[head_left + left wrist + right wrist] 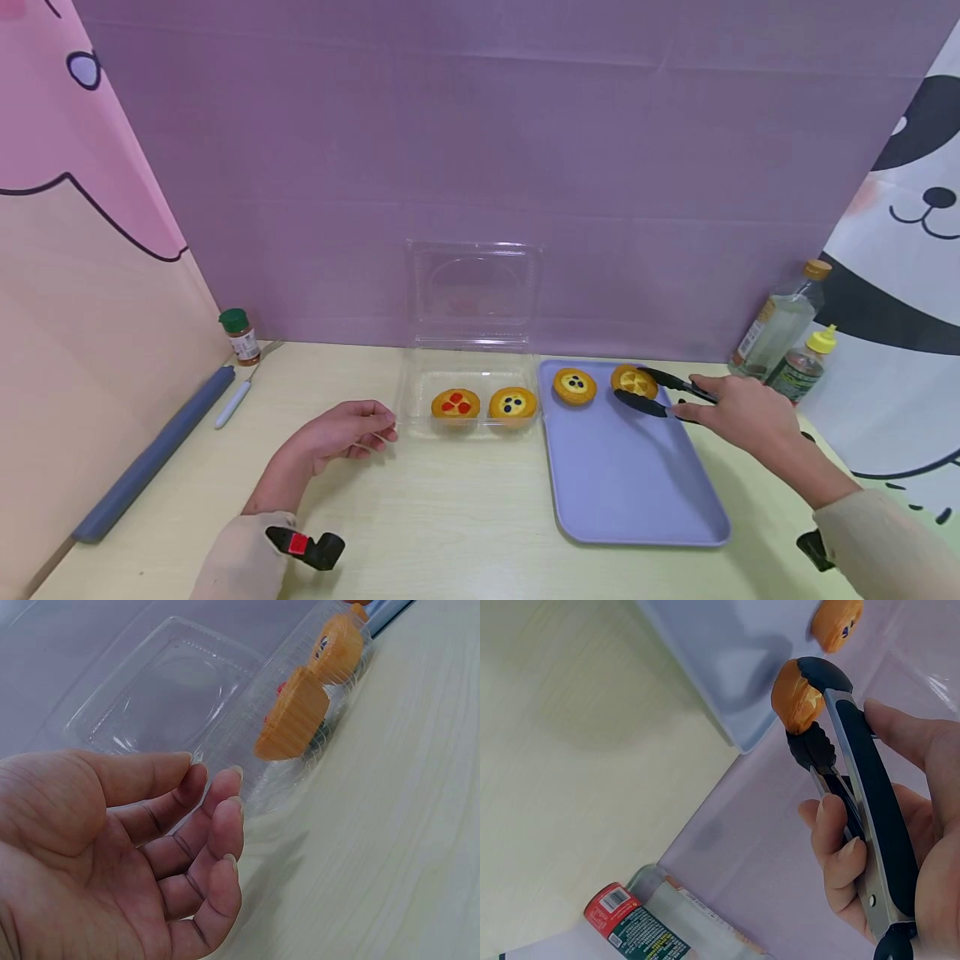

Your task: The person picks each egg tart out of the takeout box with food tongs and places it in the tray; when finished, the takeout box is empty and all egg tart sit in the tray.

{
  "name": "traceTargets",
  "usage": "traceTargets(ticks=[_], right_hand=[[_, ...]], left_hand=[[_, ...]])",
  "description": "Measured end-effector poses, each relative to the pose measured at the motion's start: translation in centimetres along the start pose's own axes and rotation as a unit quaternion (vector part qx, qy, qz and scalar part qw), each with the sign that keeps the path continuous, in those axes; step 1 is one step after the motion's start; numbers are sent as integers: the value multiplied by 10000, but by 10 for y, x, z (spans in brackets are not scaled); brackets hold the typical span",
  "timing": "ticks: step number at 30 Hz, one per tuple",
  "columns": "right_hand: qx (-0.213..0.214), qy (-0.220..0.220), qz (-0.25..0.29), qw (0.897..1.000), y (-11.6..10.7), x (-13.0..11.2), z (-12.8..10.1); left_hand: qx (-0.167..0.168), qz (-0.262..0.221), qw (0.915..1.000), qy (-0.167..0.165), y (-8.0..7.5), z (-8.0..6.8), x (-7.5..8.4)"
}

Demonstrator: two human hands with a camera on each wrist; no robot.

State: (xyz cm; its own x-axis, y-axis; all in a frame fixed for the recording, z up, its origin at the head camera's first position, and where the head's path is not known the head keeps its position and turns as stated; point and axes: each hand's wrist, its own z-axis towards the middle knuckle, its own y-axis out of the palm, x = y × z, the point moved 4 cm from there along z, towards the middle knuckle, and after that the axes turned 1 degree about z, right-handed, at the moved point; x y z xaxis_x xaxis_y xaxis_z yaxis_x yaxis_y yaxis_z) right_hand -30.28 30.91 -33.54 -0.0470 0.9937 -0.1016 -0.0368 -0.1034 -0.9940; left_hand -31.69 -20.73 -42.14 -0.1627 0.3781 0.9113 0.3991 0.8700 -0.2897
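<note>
1. A small round golden tart with yellow fruit pieces on top [634, 382] sits at the far right corner of a flat lavender plastic tray [630, 475], caught between the two black tips of a pair of black-handled metal tongs [663, 393].
2. The right hand [738, 410] grips the tongs by their handles, fingers curled round them and thumb along the top; from the right wrist view the tips press on both sides of the tart's pastry shell.
3. Just left of it on the same tray lies a second round tart with dark berries on yellow filling [574, 386], apart from the first.
4. Left of the tray, touching its edge, stands a clear plastic clamshell box [468, 367] with its lid raised upright against the purple backdrop.
5. Inside the box are two more tarts side by side: one with red fruit pieces [455, 405] on the left, one with dark berries [513, 405] on the right.
6. The left hand [341, 433] rests on the pale wooden table [450, 517] just beside the box's left wall, fingers loosely curled, holding nothing.
7. Far left, a small spice jar with a green cap [240, 337] and a white-handled utensil [238, 398] lie near a grey-blue padded bar [153, 454].
8. Far right, a tall clear glass bottle with a tan cap [780, 321] and a shorter bottle with a yellow cap [804, 364] stand together.
</note>
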Motion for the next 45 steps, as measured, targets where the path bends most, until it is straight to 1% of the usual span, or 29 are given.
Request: traceTargets(ticks=[8, 14, 18, 25, 37, 45], right_hand=[[-90, -87, 0, 9999, 3, 0, 7], [-203, -14, 84, 9998, 3, -3, 10], [-257, 19, 99, 9996, 3, -3, 11], [-319, 48, 80, 9994, 2, -3, 13], [-349, -7, 41, 9994, 2, -5, 13], [-262, 33, -15, 9996, 3, -7, 12]], left_hand=[[11, 1, 10000, 7, 1, 0, -1], [-6, 0, 10000, 16, 1, 1, -1], [47, -20, 10000, -43, 0, 2, -2], [63, 16, 10000, -38, 0, 2, -1], [87, -54, 9999, -75, -1, 2, 0], [107, -60, 9999, -82, -3, 3, -2]])
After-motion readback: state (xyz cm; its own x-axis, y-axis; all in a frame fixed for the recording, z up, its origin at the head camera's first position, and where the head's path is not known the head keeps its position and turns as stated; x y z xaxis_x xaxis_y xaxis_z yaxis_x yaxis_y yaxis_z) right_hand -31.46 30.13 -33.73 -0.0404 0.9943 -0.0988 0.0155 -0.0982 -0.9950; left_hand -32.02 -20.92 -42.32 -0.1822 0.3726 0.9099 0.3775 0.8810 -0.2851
